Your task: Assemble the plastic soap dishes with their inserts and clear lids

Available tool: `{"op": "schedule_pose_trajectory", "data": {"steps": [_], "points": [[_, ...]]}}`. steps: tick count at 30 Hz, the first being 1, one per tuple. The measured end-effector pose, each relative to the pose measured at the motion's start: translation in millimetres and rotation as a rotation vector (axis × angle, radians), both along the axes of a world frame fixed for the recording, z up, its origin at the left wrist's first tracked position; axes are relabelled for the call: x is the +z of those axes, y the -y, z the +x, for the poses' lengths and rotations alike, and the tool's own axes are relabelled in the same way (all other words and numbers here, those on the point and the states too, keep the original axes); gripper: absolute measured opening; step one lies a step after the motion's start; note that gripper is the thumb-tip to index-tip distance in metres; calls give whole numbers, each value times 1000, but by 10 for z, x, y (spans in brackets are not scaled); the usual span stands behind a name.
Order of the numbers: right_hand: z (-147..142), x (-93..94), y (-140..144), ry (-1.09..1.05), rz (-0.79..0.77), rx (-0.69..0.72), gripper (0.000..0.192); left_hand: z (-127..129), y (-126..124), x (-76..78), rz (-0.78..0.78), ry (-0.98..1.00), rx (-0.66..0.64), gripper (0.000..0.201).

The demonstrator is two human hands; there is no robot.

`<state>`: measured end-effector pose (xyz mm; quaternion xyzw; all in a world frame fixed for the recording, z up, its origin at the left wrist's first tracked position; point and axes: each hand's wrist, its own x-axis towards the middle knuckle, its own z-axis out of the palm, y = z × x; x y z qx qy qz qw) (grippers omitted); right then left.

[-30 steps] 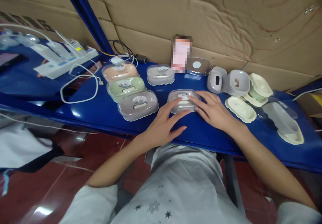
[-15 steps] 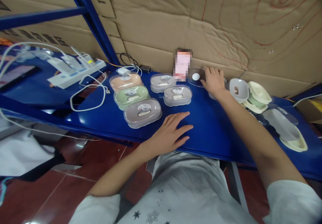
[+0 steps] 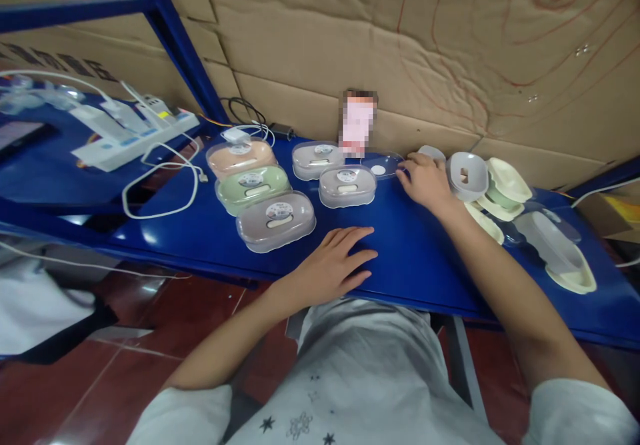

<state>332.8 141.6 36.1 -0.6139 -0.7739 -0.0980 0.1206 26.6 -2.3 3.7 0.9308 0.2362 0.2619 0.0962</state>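
The right hand (image 3: 424, 180) rests on the blue shelf (image 3: 415, 258), its fingertips (image 3: 403, 173) touching the near edge of a clear lid (image 3: 381, 164) that lies flat just in front of them; the fingers are loosely curled and not clamped on it. The left hand (image 3: 333, 266) lies palm down at the shelf's front edge, fingers spread, holding nothing. A closed grey soap box (image 3: 347, 186) sits between the two hands
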Motion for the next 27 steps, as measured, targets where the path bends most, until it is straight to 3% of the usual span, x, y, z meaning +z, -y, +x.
{"op": "schedule_pose_trajectory", "data": {"steps": [3, 6, 9, 12, 15, 18, 21, 24, 27], "points": [[38, -72, 265, -13, -26, 16, 50, 3, -6, -20, 16, -5, 2, 30], [122, -114, 378, -170, 28, -14, 59, 5, -8, -27, 19, -13, 0, 30], [262, -58, 371, -394, 77, -39, 40, 3, -7, -22, 6, -22, 3, 30], [387, 42, 366, -534, 153, -61, 36, 0, -10, -24, -1, -24, 0, 29], [403, 72, 423, -453, 169, -96, 36, 0, -18, -38, -3, -30, -8, 29], [324, 16, 494, -235, 62, -144, 30, 0, -24, -53, -10, -28, -13, 29], [267, -27, 515, -221, 12, -192, 27, 1, -27, -57, -8, -24, -17, 29], [287, 25, 493, -386, 76, -218, 26, 4, -27, -45, -1, -31, -31, 29], [330, 151, 500, -736, 249, -176, 25, 5, -22, -31, -11, -30, -33, 30]]}}
